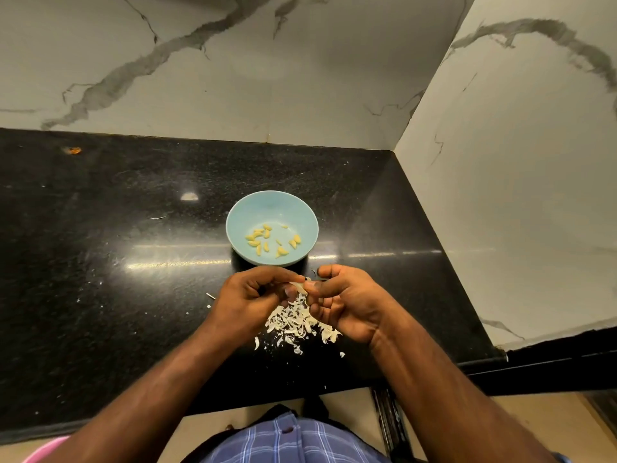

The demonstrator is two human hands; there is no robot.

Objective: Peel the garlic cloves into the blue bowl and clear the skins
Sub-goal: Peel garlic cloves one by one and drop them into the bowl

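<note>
A blue bowl (272,205) stands on the black counter and holds several peeled yellow garlic cloves (267,240). Just in front of it, my left hand (248,295) and my right hand (347,302) meet above the counter and pinch a garlic clove (299,286) between their fingertips, its pale skin partly lifted. Under the hands lies a heap of white garlic skins (295,324); my right palm hides part of it.
The black granite counter (133,245) ends at a marble wall behind and another marble wall (517,195) on the right. Small skin scraps (210,297) lie left of the hands. An orange speck (72,150) sits far left. The counter's front edge is near my body.
</note>
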